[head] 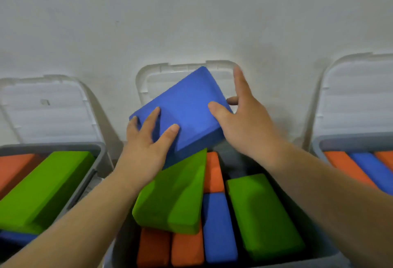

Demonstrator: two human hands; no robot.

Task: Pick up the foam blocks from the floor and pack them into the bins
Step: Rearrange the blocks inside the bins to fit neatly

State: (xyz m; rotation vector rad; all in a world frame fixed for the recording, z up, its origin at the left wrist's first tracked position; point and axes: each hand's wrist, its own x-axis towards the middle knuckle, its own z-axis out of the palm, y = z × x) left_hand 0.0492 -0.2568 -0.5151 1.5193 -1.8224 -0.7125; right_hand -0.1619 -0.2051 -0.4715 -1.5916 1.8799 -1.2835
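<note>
A blue foam block (pixel 187 101) hangs tilted above the far end of the middle grey bin (pixel 234 157). My left hand (pixel 144 152) grips its near left corner, thumb and forefinger on the top face. My right hand (pixel 246 127) pinches its right edge, thumb on top, one finger behind, forefinger pointing up. In this bin a green block (pixel 170 199) leans across orange blocks (pixel 187 250). An upright blue block (pixel 219 229) and a second green block (pixel 263 216) stand to the right of them.
A left bin (pixel 63 146) holds green, orange and blue blocks. A right bin (pixel 340 140) holds orange and blue ones. Clear lids (pixel 46 114) lean on the white wall behind each bin. No floor blocks are in view.
</note>
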